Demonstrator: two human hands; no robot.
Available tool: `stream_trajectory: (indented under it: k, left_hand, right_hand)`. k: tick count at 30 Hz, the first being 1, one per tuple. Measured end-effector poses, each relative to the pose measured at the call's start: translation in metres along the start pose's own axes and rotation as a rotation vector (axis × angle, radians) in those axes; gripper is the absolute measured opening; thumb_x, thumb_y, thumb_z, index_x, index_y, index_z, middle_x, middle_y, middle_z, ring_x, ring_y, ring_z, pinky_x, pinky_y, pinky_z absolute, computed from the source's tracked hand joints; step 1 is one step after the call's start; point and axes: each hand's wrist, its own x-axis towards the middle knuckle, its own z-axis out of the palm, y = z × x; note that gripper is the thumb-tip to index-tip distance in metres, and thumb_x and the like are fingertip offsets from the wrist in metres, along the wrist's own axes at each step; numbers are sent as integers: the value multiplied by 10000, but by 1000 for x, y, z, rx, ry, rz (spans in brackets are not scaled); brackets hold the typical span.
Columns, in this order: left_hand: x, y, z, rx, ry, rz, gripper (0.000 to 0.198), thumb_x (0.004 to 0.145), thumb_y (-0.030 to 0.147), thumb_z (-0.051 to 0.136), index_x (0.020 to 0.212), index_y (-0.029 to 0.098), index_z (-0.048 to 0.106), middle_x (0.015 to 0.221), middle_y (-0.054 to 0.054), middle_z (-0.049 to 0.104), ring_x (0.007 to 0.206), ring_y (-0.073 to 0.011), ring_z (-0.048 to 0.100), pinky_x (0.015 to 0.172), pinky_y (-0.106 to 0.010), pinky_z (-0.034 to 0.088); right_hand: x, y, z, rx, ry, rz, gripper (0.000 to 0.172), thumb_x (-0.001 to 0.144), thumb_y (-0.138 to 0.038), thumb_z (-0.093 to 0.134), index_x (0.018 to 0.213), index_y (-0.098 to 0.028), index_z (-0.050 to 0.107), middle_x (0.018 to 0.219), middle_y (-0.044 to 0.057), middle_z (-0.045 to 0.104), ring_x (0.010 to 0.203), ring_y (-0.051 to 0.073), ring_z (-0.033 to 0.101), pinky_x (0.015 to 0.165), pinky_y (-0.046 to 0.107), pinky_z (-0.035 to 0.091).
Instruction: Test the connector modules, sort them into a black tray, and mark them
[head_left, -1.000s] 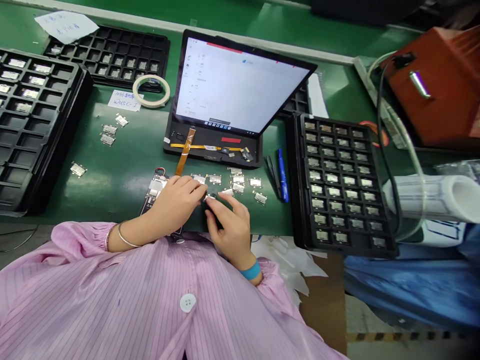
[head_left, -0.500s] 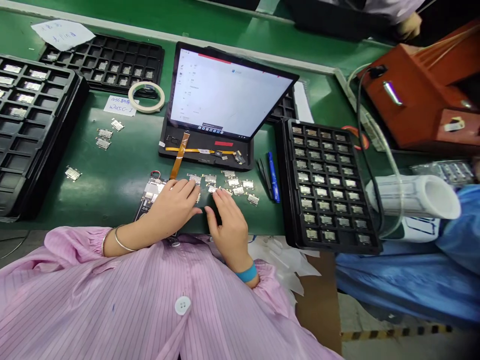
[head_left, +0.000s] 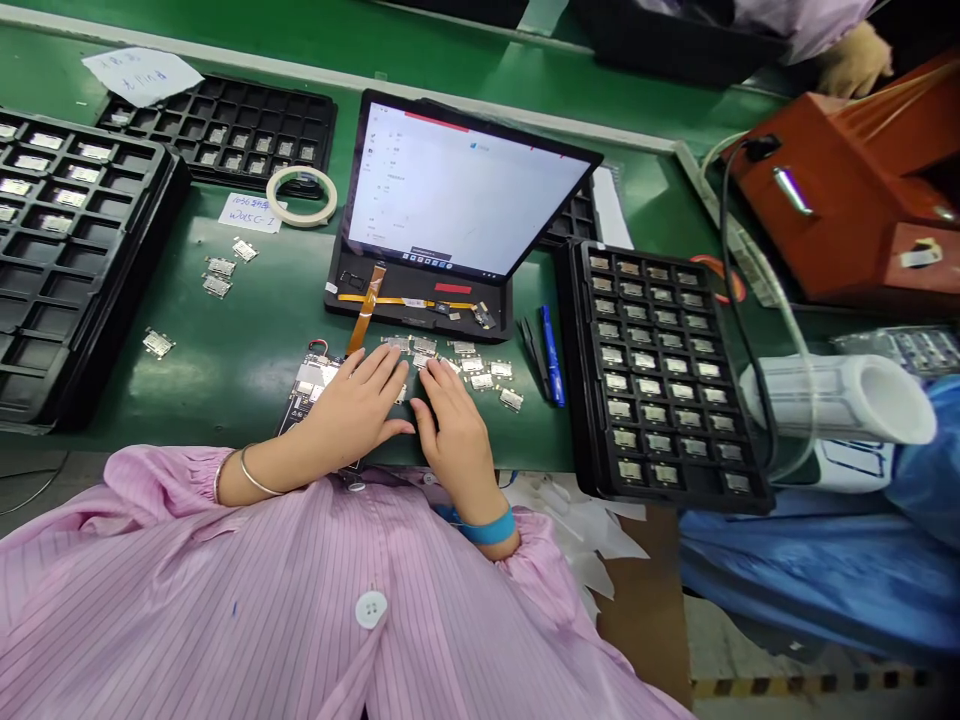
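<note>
My left hand (head_left: 358,405) lies palm down with its fingers stretched out, partly over a circuit board (head_left: 313,378) near the bench's front edge. Its fingertips reach a group of small silver modules (head_left: 480,381). My right hand (head_left: 456,432) rests beside it, fingers extended flat over the left part of the same group. Nothing shows gripped in either hand; what lies under the palms is hidden. An orange flex cable (head_left: 366,312) runs from the board up to a black housing with a lit screen (head_left: 465,195).
Tweezers (head_left: 534,358) and a blue pen (head_left: 552,357) lie right of the modules, beside a filled black tray (head_left: 667,375). Stacked trays (head_left: 82,270) stand at left. A tape roll (head_left: 301,196) sits behind loose modules. A co-worker's hand (head_left: 855,62) is at upper right.
My right hand has shifted slightly left and its fingertips have moved up among the modules. My left hand stays over the board. The whole view has shifted a little.
</note>
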Motion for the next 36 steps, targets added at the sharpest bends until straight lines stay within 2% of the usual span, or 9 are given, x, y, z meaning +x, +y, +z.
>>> stream_trajectory:
  k: [7, 13, 16, 19, 23, 26, 29, 31, 36]
  left_hand:
    - [1, 0, -2, 0, -56, -41, 759, 939, 573, 468, 1458, 25, 389, 1547, -201, 384, 1476, -346, 275, 1207, -570, 209]
    - [-11, -9, -15, -55, 30, -80, 661, 952, 517, 489, 1415, 47, 443, 1519, -193, 435, 1436, -313, 358, 1163, -500, 321]
    - [-12, -10, -19, -92, 88, -96, 474, 953, 379, 548, 1318, 78, 530, 1425, -180, 540, 1349, -307, 455, 1066, -450, 419]
    - [-6, -7, -18, -103, 50, -55, 350, 937, 263, 561, 1250, 107, 565, 1273, -160, 622, 1175, -298, 554, 920, -425, 478]
    - [5, -3, -11, -77, -2, -30, 249, 940, 150, 495, 1160, 136, 610, 1089, -120, 649, 961, -254, 581, 740, -371, 460]
    - [6, -3, -8, -75, 7, -31, 214, 952, 164, 493, 1123, 157, 621, 1048, -95, 652, 941, -239, 576, 727, -357, 445]
    - [1, -5, -13, -93, 29, -72, 278, 938, 216, 559, 1208, 153, 575, 1067, -90, 660, 956, -238, 587, 758, -359, 458]
    - [-6, -8, -18, -106, 48, -129, 378, 911, 257, 618, 1262, 137, 543, 1053, -96, 674, 935, -239, 607, 762, -360, 473]
    - [-28, -15, -24, -134, 14, -272, 465, 865, 407, 683, 1230, 131, 595, 975, -90, 729, 839, -244, 682, 632, -332, 495]
  right_hand:
    - [0, 5, 2, 17, 33, -33, 387, 1002, -204, 417, 1339, -102, 577, 1442, 172, 540, 1424, 275, 411, 1155, 509, 401]
    - [-5, 0, -1, 40, 154, -32, 340, 976, -186, 472, 1280, -159, 621, 1456, 159, 526, 1378, 282, 468, 1113, 515, 437]
    - [-4, -8, -4, 77, 162, -8, 273, 961, -207, 510, 1177, -168, 673, 1288, 155, 638, 1216, 283, 586, 1019, 508, 504]
    - [0, -15, -7, 183, 120, 30, 245, 961, -218, 513, 1135, -180, 680, 1108, 124, 688, 1042, 249, 645, 894, 449, 561]
    - [3, -19, -9, 325, 108, 130, 232, 963, -243, 508, 1122, -196, 670, 1116, 111, 676, 960, 221, 657, 722, 358, 571]
    - [5, -19, -7, 390, 94, 223, 229, 953, -264, 525, 1123, -195, 661, 1106, 107, 672, 870, 201, 643, 663, 335, 544]
    - [7, -21, -8, 459, 84, 315, 241, 917, -282, 571, 1124, -196, 659, 1058, 98, 666, 789, 179, 609, 612, 313, 515]
    - [8, -23, -12, 636, 15, 403, 267, 892, -306, 602, 1130, -198, 657, 944, 72, 667, 703, 153, 584, 550, 278, 485]
    - [11, -27, -28, 1306, -406, 704, 397, 865, -381, 622, 1209, -183, 634, 701, -1, 625, 436, 65, 435, 327, 177, 267]
